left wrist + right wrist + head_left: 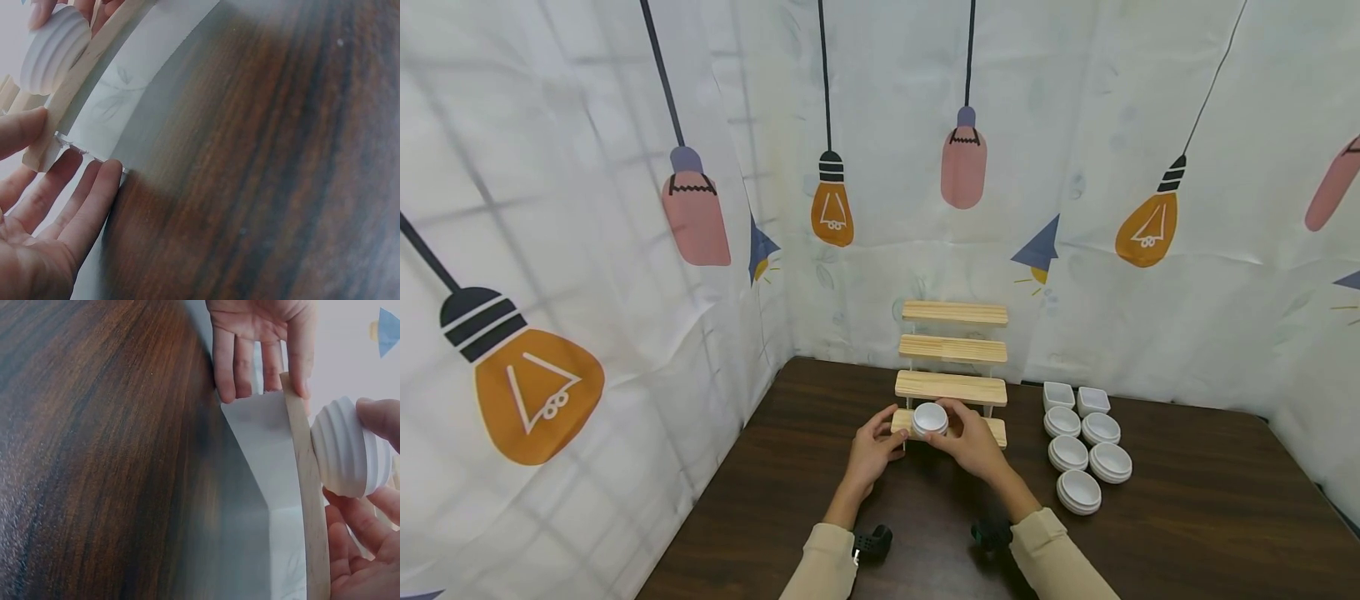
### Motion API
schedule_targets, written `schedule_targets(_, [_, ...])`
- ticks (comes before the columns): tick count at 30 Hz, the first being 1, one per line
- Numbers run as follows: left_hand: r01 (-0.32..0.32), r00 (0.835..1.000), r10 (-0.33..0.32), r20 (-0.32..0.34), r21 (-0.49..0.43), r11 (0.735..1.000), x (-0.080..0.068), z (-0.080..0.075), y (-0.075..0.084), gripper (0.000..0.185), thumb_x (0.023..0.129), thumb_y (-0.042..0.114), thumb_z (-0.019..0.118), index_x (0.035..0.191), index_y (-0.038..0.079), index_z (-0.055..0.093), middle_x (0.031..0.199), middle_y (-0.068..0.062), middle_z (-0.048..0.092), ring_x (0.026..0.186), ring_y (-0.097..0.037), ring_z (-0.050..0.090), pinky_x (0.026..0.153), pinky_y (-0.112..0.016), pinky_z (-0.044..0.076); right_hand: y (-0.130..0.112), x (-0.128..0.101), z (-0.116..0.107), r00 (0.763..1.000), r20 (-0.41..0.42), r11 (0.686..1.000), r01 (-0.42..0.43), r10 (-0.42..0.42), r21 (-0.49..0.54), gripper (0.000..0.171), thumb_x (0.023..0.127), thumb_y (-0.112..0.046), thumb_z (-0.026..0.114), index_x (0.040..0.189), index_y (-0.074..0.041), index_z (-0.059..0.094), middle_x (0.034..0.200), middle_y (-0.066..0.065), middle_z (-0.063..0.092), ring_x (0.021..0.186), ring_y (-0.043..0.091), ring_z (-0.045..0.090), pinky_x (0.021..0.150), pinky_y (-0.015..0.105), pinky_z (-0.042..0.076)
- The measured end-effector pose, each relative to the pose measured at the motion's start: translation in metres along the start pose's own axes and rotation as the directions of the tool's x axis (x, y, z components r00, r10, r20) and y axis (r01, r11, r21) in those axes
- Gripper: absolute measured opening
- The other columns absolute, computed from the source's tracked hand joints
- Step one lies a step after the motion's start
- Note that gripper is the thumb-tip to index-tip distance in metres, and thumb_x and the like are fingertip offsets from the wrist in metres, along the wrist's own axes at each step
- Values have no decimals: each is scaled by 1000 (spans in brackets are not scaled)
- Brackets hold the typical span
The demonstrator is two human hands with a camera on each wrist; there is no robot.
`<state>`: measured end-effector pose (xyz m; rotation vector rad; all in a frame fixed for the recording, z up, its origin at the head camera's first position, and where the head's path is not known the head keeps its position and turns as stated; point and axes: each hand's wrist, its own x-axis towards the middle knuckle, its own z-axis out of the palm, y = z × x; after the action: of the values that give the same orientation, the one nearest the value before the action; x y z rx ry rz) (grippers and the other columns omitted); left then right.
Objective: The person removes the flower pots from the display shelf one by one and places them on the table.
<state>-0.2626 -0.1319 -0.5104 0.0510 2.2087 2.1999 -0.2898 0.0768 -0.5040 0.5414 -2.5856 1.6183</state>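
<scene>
A white ribbed bowl sits on the lowest step of a four-step wooden stand at the back of the table. My right hand grips the bowl from the right side; in the right wrist view the fingers wrap round the bowl above the step's plank. My left hand rests at the step's left end, thumb on top, straight fingers below the plank by a clear support. In that view the bowl shows at the top left.
Several more white bowls, round and square, stand in a group on the dark wooden table right of the stand. Printed fabric walls close in the back and both sides. The stand's upper three steps are bare.
</scene>
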Motion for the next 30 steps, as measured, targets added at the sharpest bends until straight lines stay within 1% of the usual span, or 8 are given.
schedule_targets(4, [-3, 1000, 3, 2, -2, 1000, 0, 0, 0, 56, 99, 9, 67, 151, 4, 48, 127, -24, 67, 105, -26, 72, 88, -46, 64, 1, -1, 0, 1000, -7, 1000, 4, -4, -16, 54, 87, -22, 84, 135, -12, 62, 115, 5, 71, 94, 18, 64, 79, 28, 54])
schedule_targets(10, [-6, 1000, 6, -4, -2, 1000, -1, 0, 1, 55, 99, 8, 67, 151, 3, 49, 127, -25, 66, 107, -29, 72, 89, -48, 64, 0, -3, -1, 1000, -6, 1000, 12, -12, -3, 55, 86, -22, 85, 135, -9, 62, 116, 8, 71, 96, 23, 64, 83, 38, 55])
schedule_targets(16, [-4, 1000, 4, -4, 0, 1000, -2, 1, 3, 54, 99, 8, 67, 150, 4, 50, 126, -24, 66, 108, -31, 72, 89, -48, 64, 2, -4, -2, 1000, -14, 1000, 6, -6, -10, 57, 86, -21, 85, 136, -6, 61, 118, 9, 72, 101, 24, 67, 88, 43, 58])
schedule_targets(18, [-4, 1000, 4, -4, 2, 1000, 1, 1, -1, 54, 99, 7, 67, 150, 4, 50, 126, -25, 66, 108, -32, 72, 88, -48, 64, 1, -5, -2, 1000, -13, 1000, 2, -2, -8, 58, 86, -20, 85, 137, -6, 60, 118, 9, 71, 102, 24, 67, 90, 46, 58])
schedule_targets(24, [-2, 1000, 2, -22, 9, 1000, 15, 0, -25, 57, 99, 9, 68, 152, 5, 48, 127, -24, 66, 107, -30, 72, 86, -46, 65, -2, -9, -4, 1000, -14, 1000, -2, 1, -10, 58, 87, -21, 84, 137, -5, 60, 119, 9, 71, 102, 21, 67, 91, 49, 59])
schedule_targets(26, [-4, 1000, 5, -28, 12, 1000, 17, 1, -29, 58, 99, 10, 68, 153, 6, 47, 128, -23, 67, 107, -28, 72, 85, -45, 65, -2, -10, -4, 1000, -18, 1000, -4, 4, -20, 59, 86, -22, 84, 137, -5, 60, 119, 8, 71, 102, 19, 67, 91, 47, 59])
schedule_targets(30, [-3, 999, 3, -33, 16, 1000, 18, 1, -30, 58, 99, 11, 68, 153, 8, 47, 129, -21, 67, 108, -28, 72, 85, -45, 65, -2, -10, -4, 1000, -25, 1000, -12, 11, -28, 59, 85, -23, 85, 137, -7, 61, 118, 7, 71, 101, 17, 66, 91, 43, 58])
